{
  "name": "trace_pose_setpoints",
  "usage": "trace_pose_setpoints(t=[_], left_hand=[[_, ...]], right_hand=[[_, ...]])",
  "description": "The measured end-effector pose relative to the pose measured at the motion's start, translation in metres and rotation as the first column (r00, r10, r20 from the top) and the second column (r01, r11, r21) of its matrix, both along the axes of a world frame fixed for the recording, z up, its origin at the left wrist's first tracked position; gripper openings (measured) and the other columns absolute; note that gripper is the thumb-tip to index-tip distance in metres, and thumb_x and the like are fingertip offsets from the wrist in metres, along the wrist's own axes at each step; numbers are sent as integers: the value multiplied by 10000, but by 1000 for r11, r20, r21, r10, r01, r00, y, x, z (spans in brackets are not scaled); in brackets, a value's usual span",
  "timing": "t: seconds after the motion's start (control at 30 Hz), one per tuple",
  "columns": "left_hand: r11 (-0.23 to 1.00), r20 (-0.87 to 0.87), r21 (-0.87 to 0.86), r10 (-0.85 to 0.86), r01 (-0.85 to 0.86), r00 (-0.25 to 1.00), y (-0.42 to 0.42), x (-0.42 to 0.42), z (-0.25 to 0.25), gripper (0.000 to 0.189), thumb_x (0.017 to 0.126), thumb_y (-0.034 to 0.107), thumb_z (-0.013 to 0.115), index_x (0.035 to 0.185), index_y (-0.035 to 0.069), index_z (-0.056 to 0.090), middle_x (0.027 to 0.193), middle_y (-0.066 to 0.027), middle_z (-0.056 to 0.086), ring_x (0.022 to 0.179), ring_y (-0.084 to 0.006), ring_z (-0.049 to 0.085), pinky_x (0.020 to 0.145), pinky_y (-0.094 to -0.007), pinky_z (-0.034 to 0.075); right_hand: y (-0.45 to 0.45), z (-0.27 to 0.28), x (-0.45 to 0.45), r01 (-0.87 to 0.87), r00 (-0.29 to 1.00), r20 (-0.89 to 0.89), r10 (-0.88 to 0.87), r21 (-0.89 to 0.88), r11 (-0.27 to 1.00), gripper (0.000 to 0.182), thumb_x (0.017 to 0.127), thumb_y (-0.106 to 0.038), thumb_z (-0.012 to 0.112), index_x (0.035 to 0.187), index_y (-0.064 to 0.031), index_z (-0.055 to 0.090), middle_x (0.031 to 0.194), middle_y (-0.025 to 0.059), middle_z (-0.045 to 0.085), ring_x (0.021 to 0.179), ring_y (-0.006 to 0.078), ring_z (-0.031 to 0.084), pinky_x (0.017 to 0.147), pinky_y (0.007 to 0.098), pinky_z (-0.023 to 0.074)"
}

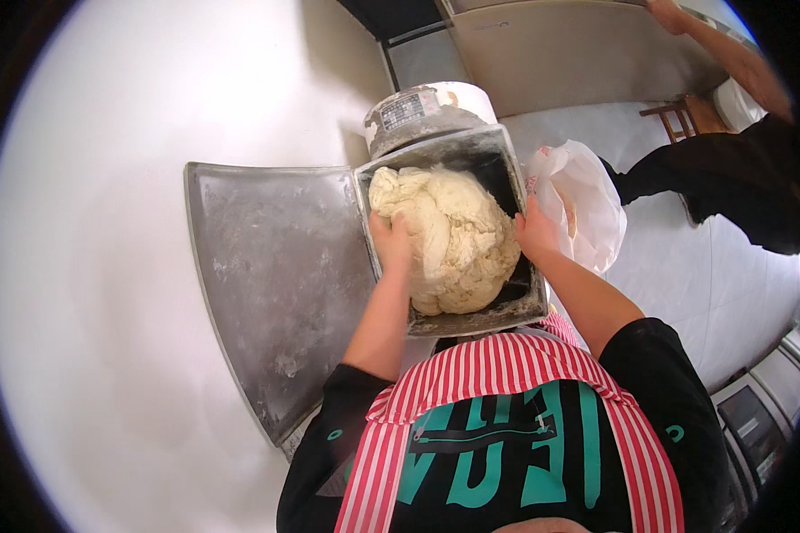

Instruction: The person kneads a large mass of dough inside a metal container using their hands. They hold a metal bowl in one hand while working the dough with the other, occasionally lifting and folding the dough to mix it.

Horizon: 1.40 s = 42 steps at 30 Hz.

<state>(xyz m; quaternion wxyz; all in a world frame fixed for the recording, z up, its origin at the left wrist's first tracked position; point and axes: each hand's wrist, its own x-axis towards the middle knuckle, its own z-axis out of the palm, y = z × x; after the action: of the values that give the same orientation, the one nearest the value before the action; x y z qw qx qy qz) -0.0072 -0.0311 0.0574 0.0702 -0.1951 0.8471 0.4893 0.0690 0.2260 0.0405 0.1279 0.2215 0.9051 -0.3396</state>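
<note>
A large, rough lump of pale dough (460, 233) fills most of a square metal mixer bowl (473, 326) in front of me. My left hand (393, 243) presses on the dough's left side, its fingers spread. On the other side, my right hand (537, 230) is at the bowl's right wall, with its fingertips close to the dough; whether it grips the wall or the dough I cannot tell. The mixer's open metal lid (280, 280) extends to the left of the bowl, dusted with flour.
Behind the bowl stands a worn white cylindrical housing (433, 110) with a label. A white plastic bag (580, 206) touches the bowl's right side. Another person's arm (733, 53) and dark-clothed leg (720, 166) are at the right, near a wooden stool (683, 120). A white wall rises at left.
</note>
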Motion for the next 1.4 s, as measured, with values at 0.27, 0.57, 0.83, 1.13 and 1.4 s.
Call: trace_pose_setpoints(t=[0.27, 0.57, 0.83, 1.13, 1.4], left_hand=[[577, -21, -790, -361, 206, 932, 17, -42, -32, 684, 843, 332, 487, 1336, -73, 241, 1393, -241, 256, 1314, -347, 199, 1089, -410, 116], [427, 98, -789, -622, 442, 777, 23, -81, -72, 311, 808, 244, 499, 975, 3, 602, 1013, -162, 615, 990, -286, 545, 933, -382, 345], [179, 452, -732, -594, 657, 665, 39, -113, -99, 309, 822, 240, 413, 851, 87, 680, 909, -112, 663, 916, -254, 590, 866, -408, 348], [201, 532, -639, -581, 742, 616, 31, -132, -89, 374, 848, 318, 397, 924, 82, 676, 931, -177, 646, 890, -283, 622, 868, -413, 388], [506, 172, -719, -534, 476, 828, 11, -26, -21, 591, 880, 391, 408, 1324, 6, 338, 1396, -224, 266, 1317, -340, 202, 1071, -460, 144]], right_hand=[[-4, -18, 2, 16, 990, -142, -17, -7, 1000, 365, 851, -197, 509, 1164, -59, 381, 831, 257, 588, 750, 450, 552, 648, 506, 430], [-3, -11, 0, -13, 993, -118, 8, -40, 999, 429, 835, -170, 525, 1193, -6, 356, 874, 261, 582, 758, 441, 561, 661, 499, 447], [-1, -17, 4, -35, 978, -203, 41, 34, 999, 475, 816, -163, 552, 1204, 33, 359, 842, 263, 584, 744, 430, 566, 647, 478, 451], [-4, -5, -3, -23, 975, -221, 20, -9, 1000, 421, 839, -177, 544, 1198, -26, 383, 834, 256, 581, 754, 441, 551, 628, 482, 437], [-3, -5, 2, 42, 981, -190, -38, 18, 999, 337, 824, -190, 532, 1099, -37, 413, 790, 248, 595, 719, 441, 568, 637, 513, 444]])
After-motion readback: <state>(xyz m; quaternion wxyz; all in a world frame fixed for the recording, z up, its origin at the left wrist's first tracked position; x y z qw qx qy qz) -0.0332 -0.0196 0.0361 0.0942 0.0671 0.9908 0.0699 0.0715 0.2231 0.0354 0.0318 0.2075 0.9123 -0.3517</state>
